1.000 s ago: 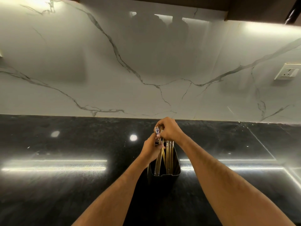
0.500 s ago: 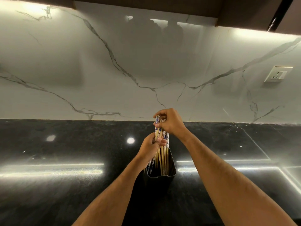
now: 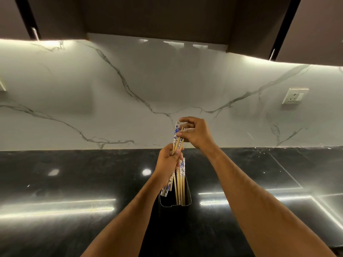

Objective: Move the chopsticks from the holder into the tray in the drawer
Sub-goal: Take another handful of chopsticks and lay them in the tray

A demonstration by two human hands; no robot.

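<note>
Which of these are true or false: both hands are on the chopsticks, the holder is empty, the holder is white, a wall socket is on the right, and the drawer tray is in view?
1. Both hands hold chopsticks. True: the left hand and right hand grip one lifted bundle of chopsticks.
2. The holder is empty. False: several chopsticks still stand in the holder.
3. The holder is white. False: it is dark, on a black counter.
4. A wall socket is on the right. True: socket on the marble wall.
5. The drawer tray is in view. False: no drawer or tray shows.
</note>
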